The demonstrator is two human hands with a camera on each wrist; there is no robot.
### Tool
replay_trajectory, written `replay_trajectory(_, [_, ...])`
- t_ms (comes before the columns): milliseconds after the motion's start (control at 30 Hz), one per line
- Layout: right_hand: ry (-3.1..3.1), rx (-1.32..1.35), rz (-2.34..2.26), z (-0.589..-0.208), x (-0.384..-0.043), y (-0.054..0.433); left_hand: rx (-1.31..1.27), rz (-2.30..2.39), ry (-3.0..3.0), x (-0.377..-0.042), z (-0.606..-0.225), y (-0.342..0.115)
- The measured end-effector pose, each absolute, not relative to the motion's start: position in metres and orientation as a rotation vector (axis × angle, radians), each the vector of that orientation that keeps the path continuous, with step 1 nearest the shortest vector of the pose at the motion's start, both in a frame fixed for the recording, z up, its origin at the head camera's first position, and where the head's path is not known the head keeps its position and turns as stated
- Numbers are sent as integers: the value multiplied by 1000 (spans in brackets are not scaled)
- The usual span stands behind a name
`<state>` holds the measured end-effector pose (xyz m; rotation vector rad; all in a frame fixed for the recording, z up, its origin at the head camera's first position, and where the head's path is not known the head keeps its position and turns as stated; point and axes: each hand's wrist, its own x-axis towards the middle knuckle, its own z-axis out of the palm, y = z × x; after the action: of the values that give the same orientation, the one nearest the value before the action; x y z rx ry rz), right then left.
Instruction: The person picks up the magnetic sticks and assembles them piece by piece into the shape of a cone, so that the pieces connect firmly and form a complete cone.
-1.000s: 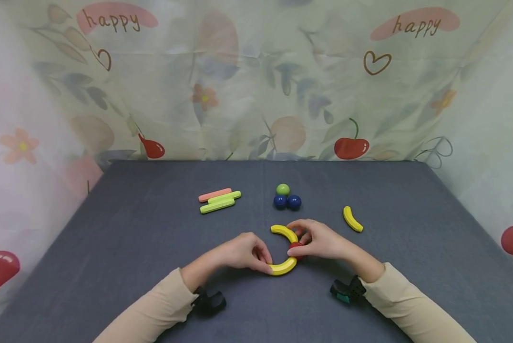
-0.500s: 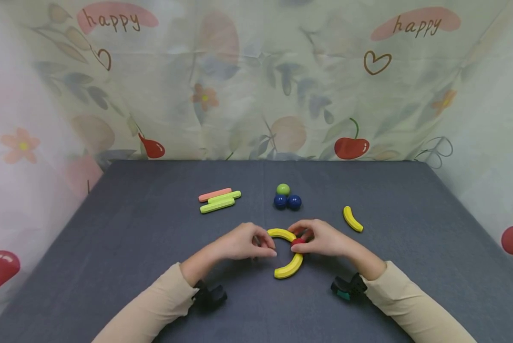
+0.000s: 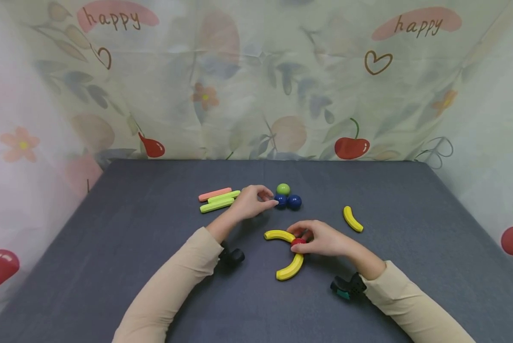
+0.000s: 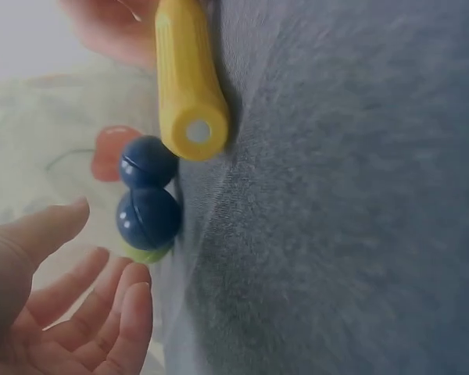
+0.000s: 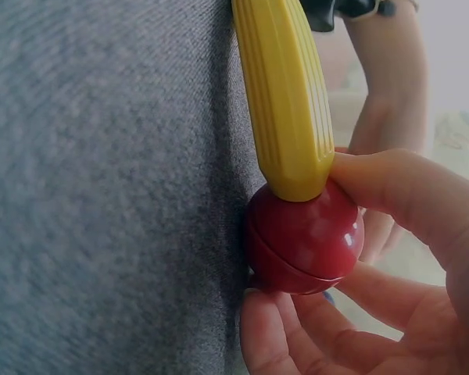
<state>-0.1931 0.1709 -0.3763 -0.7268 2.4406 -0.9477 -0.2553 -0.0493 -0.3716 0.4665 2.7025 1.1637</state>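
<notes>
Head view: holding a red ball point(image 3: 298, 242) between two yellow curved pieces point(image 3: 291, 269) in the right grip point(image 3: 318, 238), with the left grip point(image 3: 251, 202) released just beside blue balls point(image 3: 294, 202).

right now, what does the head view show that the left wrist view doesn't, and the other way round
Only the head view shows the red ball held by the right hand, the pink stick, the two lime sticks and the loose yellow stick off to the right.

Only the left wrist view plainly shows a pale round spot on a yellow stick's end.

Both show the left hand, two blue balls, the green ball (mostly hidden in the wrist view), and at least part of the right hand.
</notes>
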Motion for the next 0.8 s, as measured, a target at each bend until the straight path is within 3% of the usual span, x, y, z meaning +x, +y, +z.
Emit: replay_trajectory(800, [2422, -744, -928, -376, -194, 170, 285, 1146, 2629, -275, -388, -29])
